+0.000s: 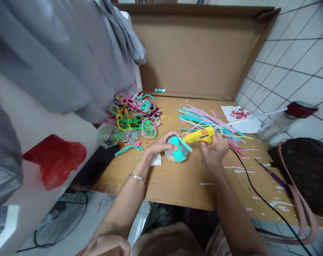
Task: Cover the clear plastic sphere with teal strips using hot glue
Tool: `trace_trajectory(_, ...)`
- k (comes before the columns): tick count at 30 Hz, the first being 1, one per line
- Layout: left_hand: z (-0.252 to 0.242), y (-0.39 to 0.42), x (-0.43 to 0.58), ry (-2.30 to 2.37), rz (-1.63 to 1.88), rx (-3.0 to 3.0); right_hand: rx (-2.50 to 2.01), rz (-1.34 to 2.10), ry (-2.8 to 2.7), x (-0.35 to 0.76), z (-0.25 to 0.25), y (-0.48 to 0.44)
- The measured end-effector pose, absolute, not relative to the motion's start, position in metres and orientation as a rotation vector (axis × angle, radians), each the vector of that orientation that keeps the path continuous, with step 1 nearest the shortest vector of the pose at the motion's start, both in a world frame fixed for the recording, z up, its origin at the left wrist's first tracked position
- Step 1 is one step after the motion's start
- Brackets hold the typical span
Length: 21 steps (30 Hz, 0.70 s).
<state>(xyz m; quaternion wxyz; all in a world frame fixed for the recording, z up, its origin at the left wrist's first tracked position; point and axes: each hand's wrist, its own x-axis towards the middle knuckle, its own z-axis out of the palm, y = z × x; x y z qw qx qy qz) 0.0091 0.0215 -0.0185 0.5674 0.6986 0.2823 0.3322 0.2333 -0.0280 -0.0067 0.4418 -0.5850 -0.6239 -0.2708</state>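
My left hand [161,144] is wrapped around a small clear plastic container [170,155], which lies tilted just above or on the table. Teal pipe cleaner [178,151] circles the container in a wide band, and one end sticks out at its right side. In my right hand [216,150] is a yellow hot glue gun [200,135], its nozzle pointing left at the teal band, close to or touching it. A long translucent glue stick [252,118] projects from the back of the gun. My fingers partly hide the container and the gun's handle.
Tangled pipe cleaners [134,112] and clear plastic pieces [120,136] lie at left; straight pipe cleaners [204,119] lie behind the gun. A black cord [254,183] crosses the right side, near a brown bag [305,174] and clear bottle [275,124]. Cardboard [193,53] stands behind.
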Motion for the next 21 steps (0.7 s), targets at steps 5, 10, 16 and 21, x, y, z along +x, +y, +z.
trace_trajectory(5,-0.0178,0.0212,0.0092,0.657,0.785,1.635,-1.458,-0.630,-1.550,0.2353,-0.0071,-0.0277)
trace_trajectory(10,-0.0176,0.0210,0.0099,0.680,0.777,1.632,-1.459,-0.571,-1.542,0.2358,-0.0079,-0.0269)
trace_trajectory(16,-0.0146,0.0193,0.0110,0.695,0.774,1.632,-1.434,-0.583,-1.561,0.2356,-0.0090,-0.0271)
trace_trajectory(21,-0.0166,0.0204,0.0100,0.689,0.770,1.633,-1.438,-0.590,-1.551,0.2352,-0.0085,-0.0269)
